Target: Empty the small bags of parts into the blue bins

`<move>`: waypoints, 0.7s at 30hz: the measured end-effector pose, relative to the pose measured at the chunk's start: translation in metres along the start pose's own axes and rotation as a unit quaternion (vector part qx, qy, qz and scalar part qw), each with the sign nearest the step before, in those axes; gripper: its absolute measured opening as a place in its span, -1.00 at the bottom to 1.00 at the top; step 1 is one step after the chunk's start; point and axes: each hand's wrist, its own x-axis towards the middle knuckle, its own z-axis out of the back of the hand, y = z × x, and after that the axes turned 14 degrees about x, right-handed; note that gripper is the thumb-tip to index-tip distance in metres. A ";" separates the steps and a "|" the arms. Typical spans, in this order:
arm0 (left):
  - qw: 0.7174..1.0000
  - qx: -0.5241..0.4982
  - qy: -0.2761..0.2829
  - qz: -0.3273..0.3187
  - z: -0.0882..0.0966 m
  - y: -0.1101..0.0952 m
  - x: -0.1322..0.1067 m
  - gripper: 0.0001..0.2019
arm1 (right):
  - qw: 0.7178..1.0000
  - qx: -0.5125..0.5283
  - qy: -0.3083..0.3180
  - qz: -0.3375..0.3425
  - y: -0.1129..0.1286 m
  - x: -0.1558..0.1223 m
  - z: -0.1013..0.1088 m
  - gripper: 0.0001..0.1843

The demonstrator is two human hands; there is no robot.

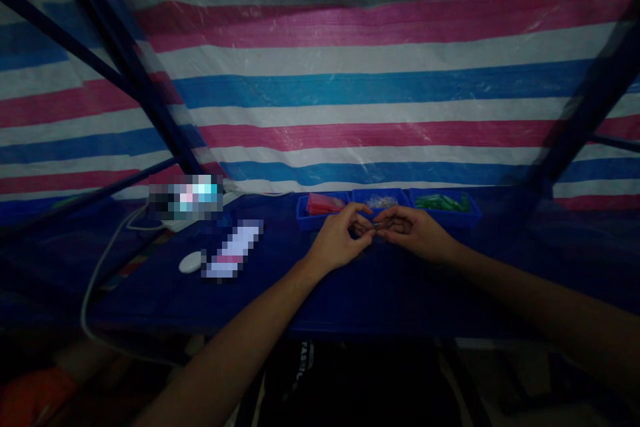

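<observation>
Over the blue table, just in front of a row of blue bins, my two hands meet fingertip to fingertip. My left hand (340,238) is curled, thumb and fingers closing at the tips. My right hand (417,232) pinches from the other side. Between the fingertips is a small shiny piece (377,225), too small and dark to name. Behind the hands, the left bin holds flat red pieces (324,204). Clear, shiny small items (382,201) lie in the middle bin, partly hidden by my fingers. Long green pieces (441,202) fill the right bin.
On the left of the table (280,293) lie a round white object (192,262) and a pixelated flat item (234,250). A white cable (97,273) hangs over the left edge. Blue frame bars and a striped sheet (380,87) stand behind.
</observation>
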 end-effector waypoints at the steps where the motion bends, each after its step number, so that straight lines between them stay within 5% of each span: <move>1: 1.000 -0.005 -0.003 0.003 0.000 0.000 0.000 -0.63 | 1.000 0.006 0.002 -0.003 0.000 0.000 0.000 -0.63; 21: 0.998 -0.048 -0.009 0.027 -0.002 0.001 0.003 -0.63 | 1.000 0.012 0.003 0.005 0.003 0.000 -0.003 -0.62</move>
